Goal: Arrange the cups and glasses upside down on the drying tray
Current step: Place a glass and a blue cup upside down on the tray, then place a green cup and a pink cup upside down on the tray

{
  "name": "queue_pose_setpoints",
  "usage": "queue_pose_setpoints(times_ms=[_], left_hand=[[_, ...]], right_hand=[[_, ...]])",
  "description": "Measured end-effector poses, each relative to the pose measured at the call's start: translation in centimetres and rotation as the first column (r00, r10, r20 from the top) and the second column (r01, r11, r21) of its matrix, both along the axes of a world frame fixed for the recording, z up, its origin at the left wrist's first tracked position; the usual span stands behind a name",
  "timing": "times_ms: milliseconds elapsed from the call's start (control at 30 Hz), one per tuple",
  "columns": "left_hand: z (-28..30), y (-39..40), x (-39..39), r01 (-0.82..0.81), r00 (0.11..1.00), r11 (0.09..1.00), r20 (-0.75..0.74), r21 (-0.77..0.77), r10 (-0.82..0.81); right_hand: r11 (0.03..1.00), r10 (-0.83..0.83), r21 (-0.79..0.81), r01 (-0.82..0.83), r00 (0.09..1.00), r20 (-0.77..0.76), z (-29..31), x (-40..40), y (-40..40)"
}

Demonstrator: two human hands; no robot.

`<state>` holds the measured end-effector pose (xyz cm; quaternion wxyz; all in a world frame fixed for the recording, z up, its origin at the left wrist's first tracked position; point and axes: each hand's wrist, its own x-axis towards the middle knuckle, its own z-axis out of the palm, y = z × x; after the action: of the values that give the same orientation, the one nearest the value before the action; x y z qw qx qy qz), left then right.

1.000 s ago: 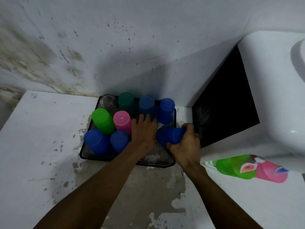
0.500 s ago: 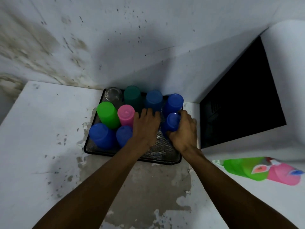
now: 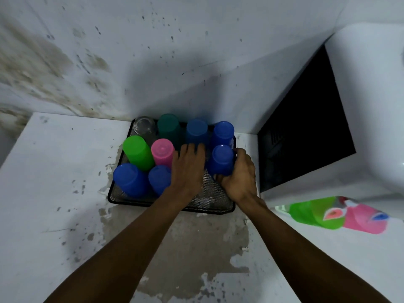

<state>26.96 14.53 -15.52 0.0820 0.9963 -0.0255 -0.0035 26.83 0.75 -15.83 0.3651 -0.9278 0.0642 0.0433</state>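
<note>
A black mesh drying tray point(image 3: 205, 204) sits on the white counter against the wall. Several cups stand upside down in it: a clear glass point(image 3: 143, 125), a dark green cup point(image 3: 168, 127), blue cups point(image 3: 196, 132) point(image 3: 223, 132) at the back, a bright green cup point(image 3: 137, 152), a pink cup point(image 3: 162, 152), and two blue cups point(image 3: 130, 179) point(image 3: 159, 178) in front. My right hand point(image 3: 239, 176) grips a blue cup point(image 3: 221, 159), upside down at the tray's right side. My left hand point(image 3: 189, 169) rests flat in the tray's middle, fingers spread.
To the right, a green cup point(image 3: 312, 212) and a pink cup point(image 3: 365, 218) lie nested on their sides on the counter. A dark opening point(image 3: 306, 136) and a white basin point(image 3: 371, 106) stand at the right. The stained wall is close behind the tray.
My right hand has turned the blue cup from lying sideways to bottom-up and brought it down onto the tray's right side. My left hand stayed in the tray's middle.
</note>
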Motion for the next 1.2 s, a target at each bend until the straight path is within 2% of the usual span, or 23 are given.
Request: queue_pose_setpoints(times_ms=[167,400,567,667,733,867,1033,1200], left_hand=[[-0.5,-0.6,-0.6,-0.034,0.996,0.999,0.080,-0.034,0.037],[1.4,-4.2,-5.0,0.052,0.953,0.937,0.297,-0.346,0.056],[1.0,-9.6,-9.5,0.194,0.950,0.851,0.311,-0.488,-0.038],[0.6,-13.2,-11.7,0.240,0.954,0.797,0.286,-0.554,-0.089],[0.1,-15.7,-12.7,0.220,0.967,0.783,0.236,-0.582,-0.096],[-0.7,-20.2,-13.3,0.022,0.999,0.776,-0.018,-0.630,-0.044],[-1.8,-24.5,-12.3,-0.178,0.981,0.667,-0.182,-0.724,0.064],[-1.7,-26.8,-10.8,-0.227,0.973,0.560,-0.159,-0.797,0.168]], right_hand=[[1.000,-0.004,0.015,0.004,1.000,0.013,0.2,-2.7,-1.8],[0.993,-0.067,0.093,0.069,0.997,-0.028,0.0,-8.2,-5.5],[0.989,-0.108,0.097,0.116,0.991,-0.083,0.2,-12.9,-10.7],[0.972,-0.218,0.063,0.228,0.967,-0.129,0.1,-15.2,-14.3],[0.932,-0.351,0.039,0.360,0.925,-0.148,0.1,-16.6,-17.0],[0.796,-0.576,0.140,0.588,0.808,-0.122,0.5,-17.9,-22.1],[0.765,-0.585,0.297,0.571,0.810,-0.050,1.1,-15.8,-27.0],[0.825,-0.464,0.365,0.432,0.886,0.002,0.9,-13.1,-28.8]])
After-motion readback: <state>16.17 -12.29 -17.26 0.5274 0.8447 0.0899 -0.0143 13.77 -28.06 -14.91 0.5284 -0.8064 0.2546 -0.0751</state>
